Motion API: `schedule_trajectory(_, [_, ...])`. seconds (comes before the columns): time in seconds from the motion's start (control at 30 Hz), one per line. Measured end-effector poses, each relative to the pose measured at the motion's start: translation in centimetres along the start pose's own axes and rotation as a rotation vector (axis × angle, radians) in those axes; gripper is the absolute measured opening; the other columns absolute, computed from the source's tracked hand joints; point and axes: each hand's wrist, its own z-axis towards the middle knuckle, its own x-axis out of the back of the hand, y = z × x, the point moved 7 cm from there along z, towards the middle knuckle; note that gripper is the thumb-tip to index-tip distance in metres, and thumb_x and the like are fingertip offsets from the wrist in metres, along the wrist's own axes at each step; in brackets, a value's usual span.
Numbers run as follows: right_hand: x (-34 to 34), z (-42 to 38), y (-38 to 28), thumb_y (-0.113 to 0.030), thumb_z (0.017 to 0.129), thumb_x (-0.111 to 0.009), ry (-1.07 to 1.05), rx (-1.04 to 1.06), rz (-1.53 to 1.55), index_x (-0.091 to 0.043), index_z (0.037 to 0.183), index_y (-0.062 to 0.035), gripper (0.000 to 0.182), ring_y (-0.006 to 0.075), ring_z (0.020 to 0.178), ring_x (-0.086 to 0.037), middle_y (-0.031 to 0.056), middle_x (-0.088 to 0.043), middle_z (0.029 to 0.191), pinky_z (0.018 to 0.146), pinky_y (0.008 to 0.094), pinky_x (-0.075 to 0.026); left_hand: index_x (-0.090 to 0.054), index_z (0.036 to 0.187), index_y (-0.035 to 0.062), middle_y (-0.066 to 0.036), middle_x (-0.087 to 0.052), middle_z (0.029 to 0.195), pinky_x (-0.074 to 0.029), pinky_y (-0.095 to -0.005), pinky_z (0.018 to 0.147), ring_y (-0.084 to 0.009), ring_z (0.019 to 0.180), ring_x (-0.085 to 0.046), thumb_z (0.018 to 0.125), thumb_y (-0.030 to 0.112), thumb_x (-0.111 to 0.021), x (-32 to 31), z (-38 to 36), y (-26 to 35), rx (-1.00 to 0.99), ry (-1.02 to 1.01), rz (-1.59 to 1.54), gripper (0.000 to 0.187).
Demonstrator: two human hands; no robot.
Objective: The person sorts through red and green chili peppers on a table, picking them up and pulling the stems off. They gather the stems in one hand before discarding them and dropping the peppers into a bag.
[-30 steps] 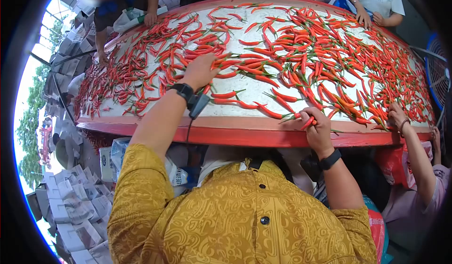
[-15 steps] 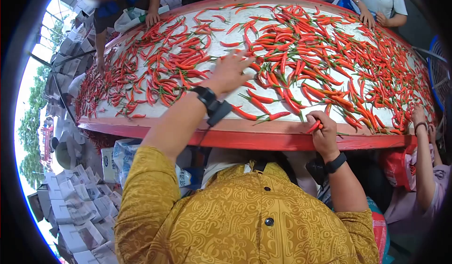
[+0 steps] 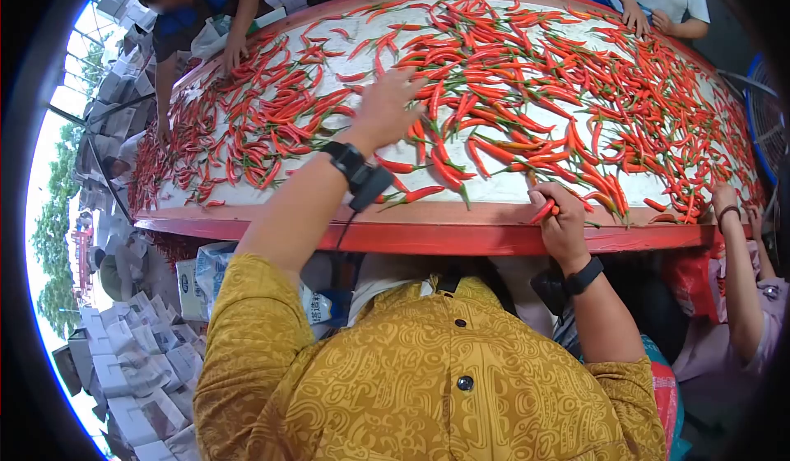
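Red chili peppers (image 3: pixel 485 74) with green stems lie scattered over a large, round-edged table with a white top and a red rim (image 3: pixel 444 237). My left hand (image 3: pixel 383 114) reaches over the middle of the table, its fingers apart and slightly blurred, among the peppers and apparently holding none. At the near rim, my right hand (image 3: pixel 563 224) is closed around a few red chilies (image 3: pixel 542 211), whose tips poke out between thumb and fingers. More peppers lie just beyond that hand.
Across the table at the far left, a person (image 3: pixel 234 46) handles peppers. Another person's hands (image 3: pixel 638 18) rest at the far right edge, and a co-worker's hand (image 3: pixel 724 200) reaches in at near right. Stacked white boxes (image 3: pixel 136 379) stand at left, a fan (image 3: pixel 765 124) at right.
The peppers in front of me have shifted leftward relative to the rim. My left hand has moved slightly left and away from me. My right hand stays near the rim, still holding chilies.
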Motion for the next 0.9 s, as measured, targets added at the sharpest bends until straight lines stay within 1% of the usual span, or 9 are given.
schedule_trajectory(0.13, [2.2, -0.2, 0.9, -0.008, 0.086, -0.060, -0.004, -0.035, 0.013, -0.060, 0.088, 0.0009, 0.009, 0.0192, 0.062, -0.056, 0.0100, -0.059, 0.072, 0.059, 0.0286, -0.045, -0.039, 0.137, 0.0172, -0.008, -0.032, 0.146, -0.024, -0.0684, 0.099, -0.0287, 0.136, -0.026, 0.084, 0.034, -0.054, -3.5, -0.1, 3.3, 0.100, -0.202, 0.114, 0.058])
schedule_trajectory(0.3, [4.5, -0.3, 2.5, -0.009, 0.087, -0.060, -0.026, -0.049, 0.054, -0.060, 0.087, 0.0012, 0.011, 0.0186, 0.062, -0.057, 0.0102, -0.059, 0.072, 0.057, 0.0286, -0.045, -0.047, 0.131, 0.0188, -0.006, -0.040, 0.142, -0.027, -0.0667, 0.097, -0.0270, 0.133, -0.031, 0.084, 0.023, -0.049, -1.4, -2.3, -0.5, 0.195, -0.249, 0.363, 0.047])
schedule_trajectory(0.43, [6.5, -0.3, 2.9, -0.009, 0.088, -0.060, -0.029, -0.060, 0.051, -0.060, 0.087, 0.0012, 0.010, 0.0181, 0.061, -0.057, 0.0103, -0.059, 0.071, 0.056, 0.0282, -0.045, -0.052, 0.126, 0.0158, -0.009, -0.038, 0.141, -0.027, -0.0662, 0.099, -0.0275, 0.131, -0.032, 0.083, 0.026, -0.054, 0.2, -2.7, -0.5, 0.333, -0.300, 0.486, 0.043])
schedule_trajectory(0.5, [7.5, -0.4, 3.6, -0.009, 0.087, -0.060, -0.034, -0.070, 0.059, -0.060, 0.087, 0.0011, 0.010, 0.0178, 0.061, -0.057, 0.0102, -0.059, 0.071, 0.056, 0.0282, -0.045, -0.057, 0.121, 0.0141, -0.011, -0.040, 0.139, -0.030, -0.0624, 0.099, -0.0282, 0.130, -0.035, 0.082, 0.025, -0.059, 0.3, -0.7, 2.2, 0.160, 0.030, 0.188, 0.041])
schedule_trajectory(0.53, [8.0, -0.4, 3.9, -0.008, 0.087, -0.060, -0.036, -0.076, 0.065, -0.060, 0.087, 0.0010, 0.009, 0.0174, 0.061, -0.057, 0.0100, -0.059, 0.071, 0.057, 0.0281, -0.045, -0.055, 0.123, 0.0141, -0.011, -0.039, 0.140, -0.031, -0.0584, 0.100, -0.0290, 0.130, -0.034, 0.081, 0.028, -0.062, -0.2, 0.7, 5.1, 0.048, 0.042, 0.045, 0.045])
schedule_trajectory(0.63, [9.9, -0.6, 4.3, -0.008, 0.087, -0.060, 0.011, -0.029, 0.038, -0.060, 0.087, 0.0006, 0.009, 0.0170, 0.062, -0.057, 0.0095, -0.059, 0.071, 0.057, 0.0279, -0.045, -0.045, 0.132, 0.0120, -0.013, -0.037, 0.142, -0.031, -0.0516, 0.103, -0.0311, 0.132, -0.032, 0.086, 0.033, -0.055, -3.4, 2.6, 14.2, -0.055, -0.091, 0.067, 0.052])
schedule_trajectory(0.67, [10.3, -0.8, 4.7, -0.008, 0.087, -0.060, 0.009, -0.027, 0.036, -0.060, 0.087, 0.0006, 0.009, 0.0170, 0.062, -0.057, 0.0095, -0.059, 0.071, 0.057, 0.0279, -0.045, -0.045, 0.133, 0.0120, -0.011, -0.033, 0.145, -0.029, -0.0546, 0.103, -0.0300, 0.134, -0.028, 0.089, 0.035, -0.051, -5.0, 3.1, 16.3, -0.023, -0.290, 0.024, 0.050])
schedule_trajectory(0.7, [10.8, -1.0, 5.4, -0.008, 0.087, -0.060, 0.013, -0.038, 0.045, -0.060, 0.087, 0.0004, 0.009, 0.0168, 0.062, -0.057, 0.0090, -0.059, 0.071, 0.057, 0.0277, -0.045, -0.046, 0.131, 0.0119, -0.010, -0.036, 0.143, -0.029, -0.0594, 0.100, -0.0300, 0.134, -0.030, 0.089, 0.037, -0.050, -6.4, 2.6, 17.5, -0.011, -0.325, 0.039, 0.049])
schedule_trajectory(0.9, [13.9, -1.2, 6.7, -0.010, 0.088, -0.059, 0.009, -0.030, 0.045, -0.060, 0.088, 0.0005, 0.010, 0.0164, 0.063, -0.058, 0.0087, -0.060, 0.073, 0.059, 0.0272, -0.046, -0.049, 0.129, 0.0160, -0.009, -0.043, 0.138, -0.030, -0.0637, 0.097, -0.0310, 0.131, -0.035, 0.088, 0.036, -0.052, -4.5, -0.7, 17.2, -0.039, -0.203, 0.170, 0.046])
